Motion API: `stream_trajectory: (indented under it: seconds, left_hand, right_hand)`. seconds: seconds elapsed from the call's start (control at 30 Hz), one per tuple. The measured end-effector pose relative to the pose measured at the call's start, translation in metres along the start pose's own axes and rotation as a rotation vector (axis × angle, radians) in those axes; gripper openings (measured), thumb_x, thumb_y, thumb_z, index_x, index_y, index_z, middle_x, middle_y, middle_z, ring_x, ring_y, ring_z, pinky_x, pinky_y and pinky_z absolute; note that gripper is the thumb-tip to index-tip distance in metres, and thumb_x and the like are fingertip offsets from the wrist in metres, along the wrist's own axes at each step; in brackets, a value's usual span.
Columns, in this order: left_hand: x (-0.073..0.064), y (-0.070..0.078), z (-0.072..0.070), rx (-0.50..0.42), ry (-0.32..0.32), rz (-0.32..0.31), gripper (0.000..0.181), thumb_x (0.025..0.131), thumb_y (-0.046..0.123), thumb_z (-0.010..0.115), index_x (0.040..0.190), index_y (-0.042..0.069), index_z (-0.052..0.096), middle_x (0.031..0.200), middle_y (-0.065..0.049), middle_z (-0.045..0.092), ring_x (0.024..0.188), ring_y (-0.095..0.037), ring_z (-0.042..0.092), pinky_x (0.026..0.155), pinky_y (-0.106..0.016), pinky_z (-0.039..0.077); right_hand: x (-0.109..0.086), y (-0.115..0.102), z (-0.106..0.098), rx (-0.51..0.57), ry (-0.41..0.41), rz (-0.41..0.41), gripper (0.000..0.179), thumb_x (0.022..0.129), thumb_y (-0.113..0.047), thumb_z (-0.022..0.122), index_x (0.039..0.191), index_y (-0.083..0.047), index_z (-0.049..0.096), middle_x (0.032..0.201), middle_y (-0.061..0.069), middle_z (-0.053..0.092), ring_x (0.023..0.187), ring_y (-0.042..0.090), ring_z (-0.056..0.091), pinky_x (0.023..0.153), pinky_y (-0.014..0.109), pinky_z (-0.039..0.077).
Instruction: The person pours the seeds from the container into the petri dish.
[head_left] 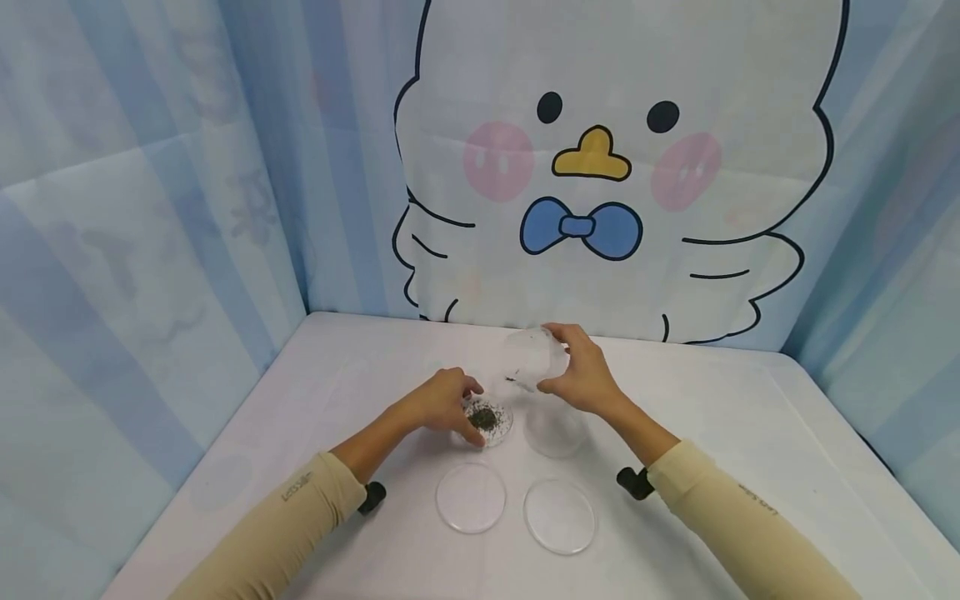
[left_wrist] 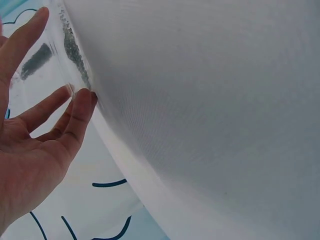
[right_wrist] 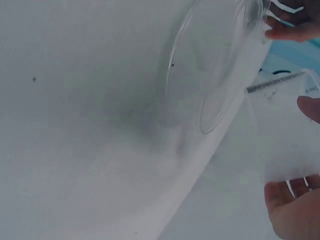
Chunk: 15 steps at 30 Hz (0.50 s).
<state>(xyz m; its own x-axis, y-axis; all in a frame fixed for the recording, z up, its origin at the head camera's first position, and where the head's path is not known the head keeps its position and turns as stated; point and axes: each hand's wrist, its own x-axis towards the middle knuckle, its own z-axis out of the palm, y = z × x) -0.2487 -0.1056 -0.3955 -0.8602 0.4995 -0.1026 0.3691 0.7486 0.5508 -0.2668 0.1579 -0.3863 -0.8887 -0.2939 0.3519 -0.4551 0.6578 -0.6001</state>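
Tan sleeves [head_left: 273, 521] are closest. Fingers wide, the left hand [head_left: 447, 402] grips a speckled dish [head_left: 505, 427] on the white table [head_left: 675, 400], the right hand [head_left: 583, 371] a raised see-through cup [head_left: 528, 354]. Room spreads sideways; cloth [head_left: 352, 167] hangs past the far edge [head_left: 712, 346].

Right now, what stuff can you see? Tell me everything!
table: 1, white, below everything
dish: 1, clear, mid-table
bits: many, dark green, mostly in the dish
container: 1, clear, held above the table
flat rounds: 2, clear, table front
faint round: 1, clear, right of dish
cloth walls: 3, blue-white, back and sides
bird picture: 1, white, back wall
sleeves: 2, tan, forearms
left grip: 1, at the dish
right grip: 1, on the container
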Motion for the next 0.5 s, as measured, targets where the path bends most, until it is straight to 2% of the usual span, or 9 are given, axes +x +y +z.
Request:
stream_trajectory:
  seconds: [0.13,0.2,0.3,0.5]
  left_hand:
    - [-0.001,0.0,0.001,-0.01,0.0,-0.009,0.08,0.068,0.031,0.1,0.135,0.001,0.067,0.121,-0.018,0.063,0.109,-0.027,0.061,0.099,-0.043,0.054]
    - [-0.001,0.0,0.002,-0.007,0.003,-0.012,0.081,0.068,0.032,0.1,0.135,0.002,0.067,0.12,-0.017,0.063,0.108,-0.027,0.061,0.099,-0.043,0.054]
    - [0.0,0.0,0.002,-0.002,0.01,-0.012,0.081,0.067,0.033,0.1,0.135,0.002,0.067,0.119,-0.016,0.063,0.107,-0.026,0.06,0.098,-0.043,0.053]
    - [0.0,-0.003,0.002,0.003,0.02,0.0,0.081,0.067,0.034,0.1,0.134,0.003,0.067,0.119,-0.015,0.064,0.107,-0.026,0.06,0.098,-0.043,0.053]
  right_hand:
    - [0.004,0.021,-0.008,0.138,-0.071,0.218,0.091,0.078,-0.004,0.087,0.155,-0.002,0.039,0.155,0.024,0.046,0.141,0.045,0.049,0.114,0.056,0.045]
    - [0.006,0.031,-0.012,0.201,-0.109,0.284,0.092,0.08,-0.005,0.085,0.157,-0.002,0.035,0.158,0.025,0.042,0.145,0.046,0.045,0.115,0.057,0.043]
    - [0.007,0.042,-0.017,0.276,-0.147,0.331,0.093,0.082,-0.004,0.084,0.159,0.0,0.032,0.162,0.025,0.037,0.15,0.046,0.038,0.118,0.057,0.04]
    - [0.008,0.058,-0.017,0.327,-0.212,0.376,0.094,0.085,-0.004,0.082,0.161,0.003,0.027,0.165,0.026,0.031,0.152,0.046,0.034,0.12,0.056,0.037]
